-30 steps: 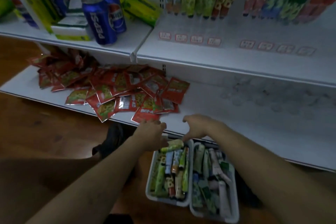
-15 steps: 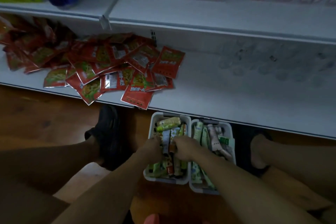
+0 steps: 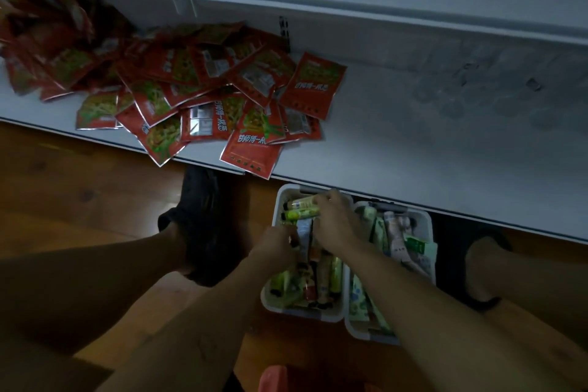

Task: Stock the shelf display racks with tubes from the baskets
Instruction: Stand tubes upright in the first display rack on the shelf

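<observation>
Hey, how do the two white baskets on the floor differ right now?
The left hand and right hand are both in the left basket; the right basket has none. The left basket's tubes look mostly yellow-green, the right basket's paler. The right basket reaches nearer the camera. Both are white, tube-filled, side by side.

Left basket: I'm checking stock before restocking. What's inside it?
The left basket holds mixed tubes: two green tubes crosswise at the far end, others lengthwise. The left hand and right hand cover the middle; tubes beneath are hidden.
</observation>
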{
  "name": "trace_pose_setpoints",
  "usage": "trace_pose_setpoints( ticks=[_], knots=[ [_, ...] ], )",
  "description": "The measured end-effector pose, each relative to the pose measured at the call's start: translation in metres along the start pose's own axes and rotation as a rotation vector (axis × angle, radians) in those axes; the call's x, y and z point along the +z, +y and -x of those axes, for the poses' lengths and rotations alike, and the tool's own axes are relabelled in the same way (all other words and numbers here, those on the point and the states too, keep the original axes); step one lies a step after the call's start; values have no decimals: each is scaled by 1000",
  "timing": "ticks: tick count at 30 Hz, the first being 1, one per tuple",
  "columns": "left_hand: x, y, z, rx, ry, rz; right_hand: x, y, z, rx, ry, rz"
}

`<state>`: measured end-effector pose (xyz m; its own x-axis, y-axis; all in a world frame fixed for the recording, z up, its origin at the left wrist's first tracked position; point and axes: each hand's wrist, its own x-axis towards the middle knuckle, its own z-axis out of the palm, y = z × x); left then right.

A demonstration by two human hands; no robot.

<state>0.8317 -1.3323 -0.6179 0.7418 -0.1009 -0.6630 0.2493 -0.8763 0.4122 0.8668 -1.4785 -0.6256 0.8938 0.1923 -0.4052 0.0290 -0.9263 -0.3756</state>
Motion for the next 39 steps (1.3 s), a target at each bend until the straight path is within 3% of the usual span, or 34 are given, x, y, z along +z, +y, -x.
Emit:
trace_pose_setpoints(
  ticks=[6, 10, 14, 17, 22, 30, 34, 39],
  knots=[
    [-41, -1, 4, -213, 141, 283, -5, 8, -12, -33, -205, 195],
    [-39, -17, 11, -385, 185, 917, 4, 8, -6, -67, -176, 231],
    [-43, -23, 19, -463, 101, 1284, 2, 14, -4, -15, -120, -22],
    [-53, -15, 26, -352, -54, 1428, -13, 13, 0, -5, -49, -289],
    [-70, 6, 41, -118, -196, 1410, -43, 0, 3, -27, 16, -426],
    [-92, 41, 62, 51, 66, 1142, -115, -20, 24, 35, -14, -1211],
    [-111, 59, 72, 106, 116, 1189, -138, -26, 31, 20, 108, -1263],
    [-135, 79, 90, 311, 207, 1021, -173, -43, 48, -107, 150, -1283]
  ],
)
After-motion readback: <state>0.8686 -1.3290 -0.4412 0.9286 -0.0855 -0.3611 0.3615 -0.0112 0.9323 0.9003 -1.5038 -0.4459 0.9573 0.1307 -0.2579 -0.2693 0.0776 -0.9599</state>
